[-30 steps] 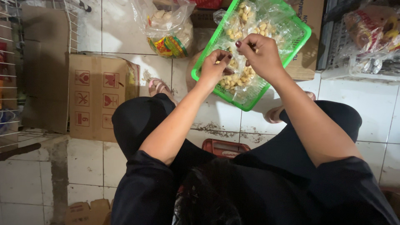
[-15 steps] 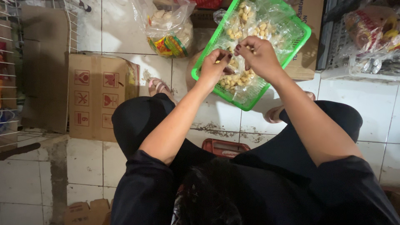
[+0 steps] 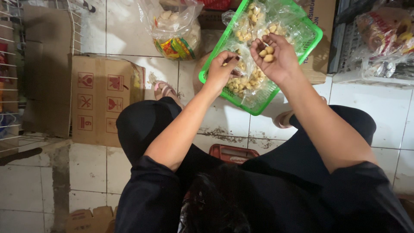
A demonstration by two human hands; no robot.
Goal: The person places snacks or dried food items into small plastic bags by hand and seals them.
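A green plastic basket point(image 3: 311, 39) lined with clear plastic holds many small pale yellow nuts or cloves point(image 3: 251, 80). My right hand point(image 3: 276, 58) is turned palm up over the basket with three of the pieces point(image 3: 266, 53) lying in it, fingers curled around them. My left hand point(image 3: 222, 69) hovers over the basket's near left side, fingers pinched together on the clear plastic or a piece; which, I cannot see. I sit low with both knees spread, in black clothes.
A flat brown cardboard box point(image 3: 101, 99) lies on the white tiled floor at the left. A clear bag point(image 3: 177, 30) of pale pieces stands beyond it. Wire racks point(image 3: 13, 77) at the far left, packaged goods point(image 3: 379, 39) on shelving at the right. A red stool edge point(image 3: 233, 152) shows below me.
My right hand has turned palm up and opened a little, showing three pieces. My left hand has drawn apart from it, lower over the basket.
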